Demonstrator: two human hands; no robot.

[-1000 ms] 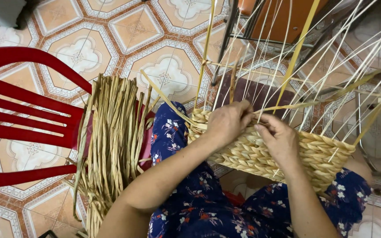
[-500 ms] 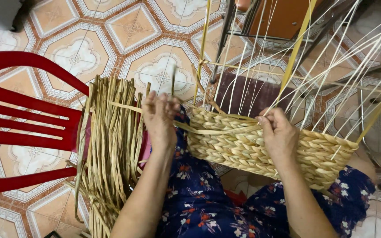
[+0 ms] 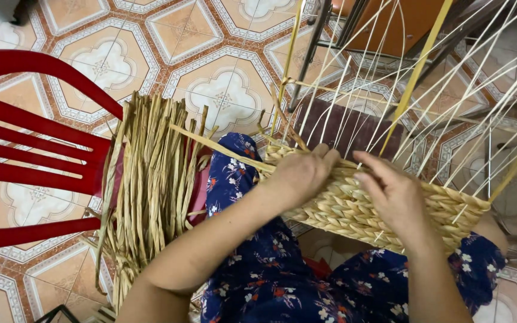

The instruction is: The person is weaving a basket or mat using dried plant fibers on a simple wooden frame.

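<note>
Basket of woven straw rests on your lap so both hands can reach it. Your left hand is closed on a flat straw strip, pulling it tight. Your right hand lies half open on the rim, steadying it. Spare straw waits left of your hands.

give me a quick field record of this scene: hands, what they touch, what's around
left hand: on the rim of the woven basket, at a straw strand
right hand: resting on the basket's rim
basket: on the lap, thin upright stakes rising from it
beside: bundle of dried straw, red plastic chair
floor: patterned tiles
</note>
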